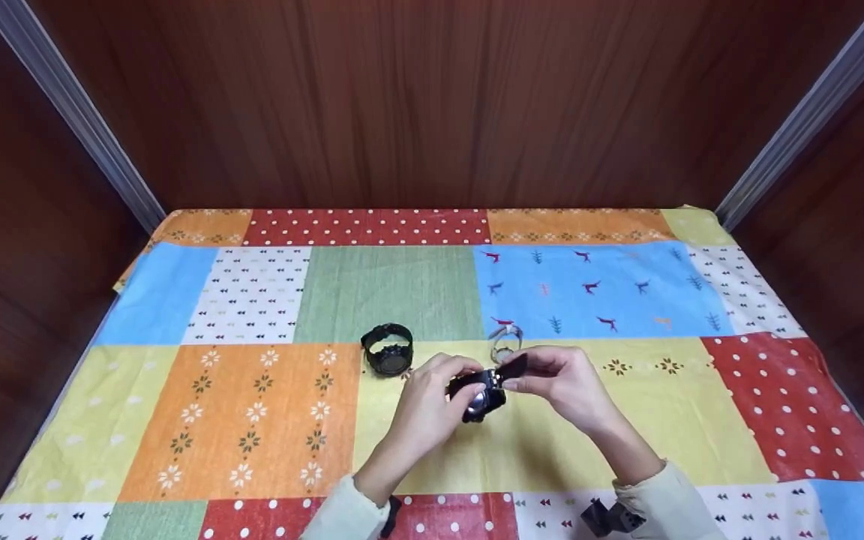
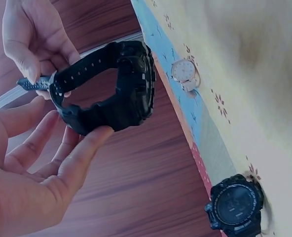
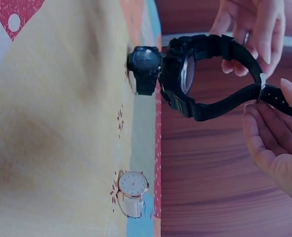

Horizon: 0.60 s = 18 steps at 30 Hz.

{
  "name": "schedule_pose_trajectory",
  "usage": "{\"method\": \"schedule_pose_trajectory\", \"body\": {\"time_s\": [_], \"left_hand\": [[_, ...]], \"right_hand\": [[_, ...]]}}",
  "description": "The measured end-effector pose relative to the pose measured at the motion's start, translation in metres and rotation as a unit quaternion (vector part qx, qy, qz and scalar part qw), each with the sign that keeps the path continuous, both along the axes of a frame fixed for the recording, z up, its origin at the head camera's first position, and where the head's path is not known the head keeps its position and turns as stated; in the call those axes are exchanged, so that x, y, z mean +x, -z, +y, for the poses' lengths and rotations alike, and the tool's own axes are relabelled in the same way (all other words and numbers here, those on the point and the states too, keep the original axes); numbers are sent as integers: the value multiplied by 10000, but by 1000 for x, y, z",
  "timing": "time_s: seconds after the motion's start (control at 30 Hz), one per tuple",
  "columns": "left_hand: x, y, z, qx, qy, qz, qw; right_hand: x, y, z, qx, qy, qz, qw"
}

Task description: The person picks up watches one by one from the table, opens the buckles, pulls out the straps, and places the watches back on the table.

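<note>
A black wristwatch [image 2: 106,106] is held up between both hands, its strap looped through the buckle so that it forms a ring. My left hand [image 1: 432,397] grips the strap near the case, with the thumb along one side. The strap's free end [image 3: 276,98] is pinched between thumb and fingers of my right hand [image 1: 563,382]. Beyond the hands, a second black watch [image 1: 389,352] rests on the cloth at the left. A light-strapped watch with a white dial [image 3: 133,185] lies on the cloth too, just behind my right hand in the head view.
The table is covered by a patchwork-patterned cloth [image 1: 252,420]. Dark wood-grain panels [image 1: 432,105] rise at the back and on both sides, with grey metal strips [image 1: 79,112] at the corners.
</note>
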<state>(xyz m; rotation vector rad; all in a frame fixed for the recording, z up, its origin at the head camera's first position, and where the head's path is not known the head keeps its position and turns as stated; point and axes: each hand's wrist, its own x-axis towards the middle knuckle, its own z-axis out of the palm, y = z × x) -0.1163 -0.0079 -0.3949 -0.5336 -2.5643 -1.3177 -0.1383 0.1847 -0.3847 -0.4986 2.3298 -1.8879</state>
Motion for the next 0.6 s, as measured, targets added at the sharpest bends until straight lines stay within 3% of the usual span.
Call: {"method": "schedule_pose_trajectory", "body": {"time_s": [0.33, 0.6], "left_hand": [[-2, -8, 8, -472, 8, 48, 9989], [-2, -11, 9, -601, 73, 28, 9982]], "right_hand": [[1, 0, -4, -121, -6, 154, 9998], [2, -2, -8, -116, 7, 89, 9999]]}}
